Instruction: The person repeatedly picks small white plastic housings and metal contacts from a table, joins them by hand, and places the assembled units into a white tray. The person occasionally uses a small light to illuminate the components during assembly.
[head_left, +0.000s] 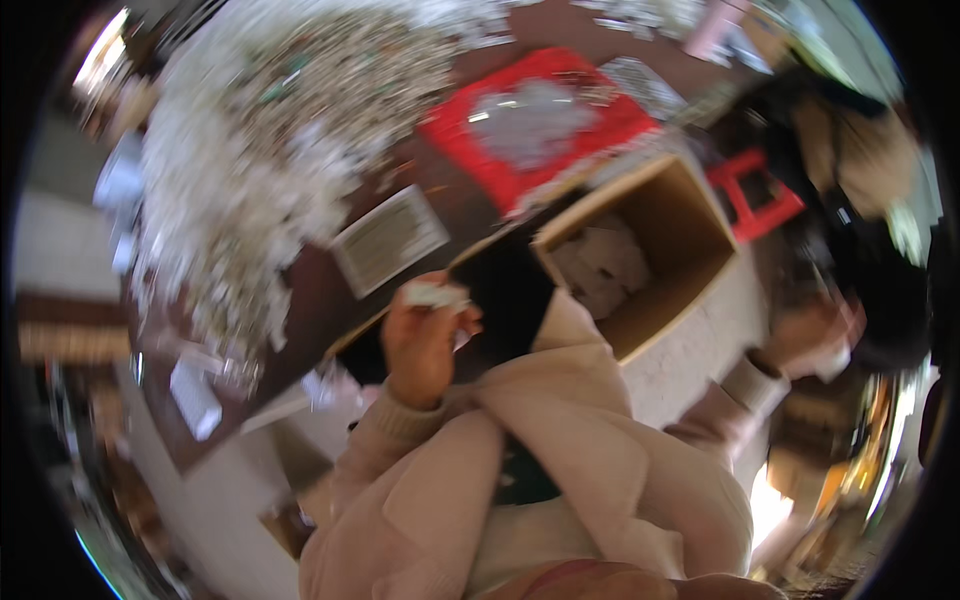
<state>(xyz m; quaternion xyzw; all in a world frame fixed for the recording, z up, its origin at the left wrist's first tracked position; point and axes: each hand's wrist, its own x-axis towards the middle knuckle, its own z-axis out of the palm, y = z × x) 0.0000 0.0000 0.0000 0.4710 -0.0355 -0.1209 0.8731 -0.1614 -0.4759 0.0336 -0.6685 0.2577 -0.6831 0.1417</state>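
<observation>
My left hand (418, 350) is raised near the table's front edge, its fingers closed around a small whitish piece (437, 295) whose kind I cannot make out. Out to the far right is my right hand (812, 335), smeared by motion. A pale patch shows at its lower edge, and whether it is held I cannot tell. Between the hands stands an open cardboard box (690, 225) with several whitish pieces (605, 262) inside. Just beyond my left hand lies a flat, pale rectangular piece with a light rim (392, 242).
A large heap of clear and whitish small pieces (290, 130) covers the table's left side. Clear pieces (530, 120) lie on a red sheet (480, 165) at the back. A red stool-like frame (755, 195) and a dark-clothed person (885, 300) are on the right.
</observation>
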